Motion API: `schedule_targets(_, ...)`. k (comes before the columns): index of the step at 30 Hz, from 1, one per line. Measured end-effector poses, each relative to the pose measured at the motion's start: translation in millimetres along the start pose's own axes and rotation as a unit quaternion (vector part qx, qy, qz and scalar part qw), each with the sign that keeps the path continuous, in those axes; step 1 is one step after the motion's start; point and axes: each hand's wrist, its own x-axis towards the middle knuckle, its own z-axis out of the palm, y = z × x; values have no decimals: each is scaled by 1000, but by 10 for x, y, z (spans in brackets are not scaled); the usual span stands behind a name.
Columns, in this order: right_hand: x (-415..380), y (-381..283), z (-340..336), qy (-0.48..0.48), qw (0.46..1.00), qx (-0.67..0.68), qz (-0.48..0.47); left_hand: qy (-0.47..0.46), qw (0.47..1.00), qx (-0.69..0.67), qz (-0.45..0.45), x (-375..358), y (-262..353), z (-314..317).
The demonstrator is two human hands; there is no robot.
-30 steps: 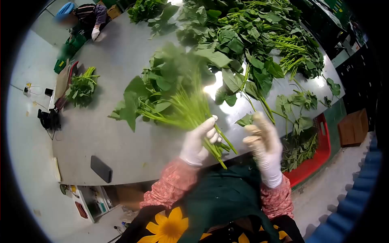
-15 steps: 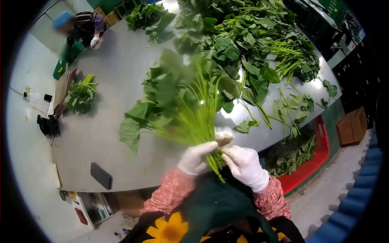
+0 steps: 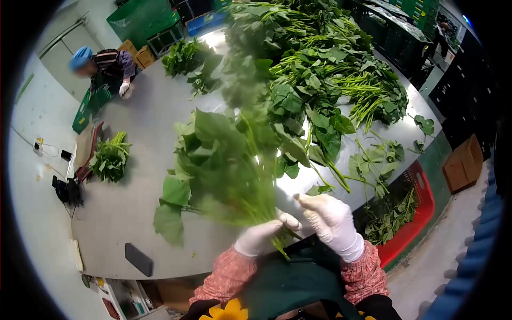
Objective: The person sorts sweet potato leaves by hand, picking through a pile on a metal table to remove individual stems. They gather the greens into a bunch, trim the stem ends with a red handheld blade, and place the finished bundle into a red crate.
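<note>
In a white glove, my left hand (image 3: 262, 234) grips a bunch of leafy greens (image 3: 224, 165) by the lower stems. The leaves fan up and to the left over the metal table (image 3: 154, 218), partly blurred. My right hand (image 3: 333, 221), also gloved, is just right of the stems, apart from them, its thumb and fingers bent close together; whether anything small is between them cannot be made out. Beyond the bunch, a large heap of greens (image 3: 320, 69) covers the back right of the table.
Loose sprigs (image 3: 376, 160) lie near the right edge, above a red crate (image 3: 421, 213) of greens. A small bunch (image 3: 111, 157) and a dark phone-like object (image 3: 138, 260) are at left. A co-worker (image 3: 109, 66) stands at the far left beside a green crate (image 3: 88, 109).
My right hand has moved off the stems, slightly to the right. The held bunch sits lower in view. The camera view has tilted up, showing more of the background.
</note>
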Motion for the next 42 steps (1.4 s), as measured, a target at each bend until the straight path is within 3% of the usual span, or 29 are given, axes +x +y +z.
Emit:
schedule_targets(2,92,-73,100,-4,997,-43,-69,34,999,33,-15,-23,-24,30)
schedule_targets(3,138,-56,169,1,992,-53,-118,4,999,48,-12,-30,-47,-7)
schedule_targets(4,130,-57,192,-44,993,-66,-92,-25,998,62,-8,-37,-71,-44)
schedule_targets(5,115,-63,218,-90,991,-77,-65,-35,999,15,-35,-43,-148,-161)
schedule_targets(6,143,-78,268,-41,991,-41,-120,-43,997,-33,-63,-48,-224,-277)
schedule_targets(7,158,-52,276,-52,993,1,-108,-49,992,-79,-91,-44,-271,-347)
schedule_targets(8,171,-16,275,-63,993,42,-95,-136,981,-117,-74,-14,-332,-377)
schedule_targets(10,198,42,187,-127,982,128,-58,-218,975,-37,-36,21,-310,-353)
schedule_targets(12,150,150,195,-103,979,98,-148,-202,959,196,4,19,-126,-255)
schedule_targets(14,146,170,178,-105,972,78,-195,-176,890,419,47,38,-3,-189)
schedule_targets(18,133,-50,173,-111,982,-16,-150,-134,947,293,-5,-16,-162,-410)
schedule_targets(21,66,-189,297,-52,996,-20,-77,-105,972,212,-18,-5,-233,-508)
schedule_targets(25,329,-259,58,-21,984,-63,-166,-96,984,147,-17,98,-109,-355)
schedule_targets(28,232,-63,-293,86,992,86,-31,-141,985,79,-54,39,-176,-599)
schedule_targets(29,231,-120,-457,127,981,146,28,-135,989,36,-40,83,-137,-423)
schedule_targets(30,289,-84,-499,197,951,239,26,-133,989,60,-37,92,-113,-381)
schedule_targets(33,553,-105,-616,243,967,69,-28,-119,987,103,-45,89,-91,-380)
schedule_targets(35,673,-184,-739,123,992,32,-6,-98,987,112,-66,47,-170,-449)
schedule_targets(37,777,-194,-724,102,990,88,35,-93,980,161,-78,17,-154,-415)
schedule_targets(40,904,-238,-668,116,988,104,-4,45,973,194,-118,31,-146,-283)
schedule_targets(42,920,-315,-645,114,988,100,7,-12,965,248,-90,28,-67,-175)
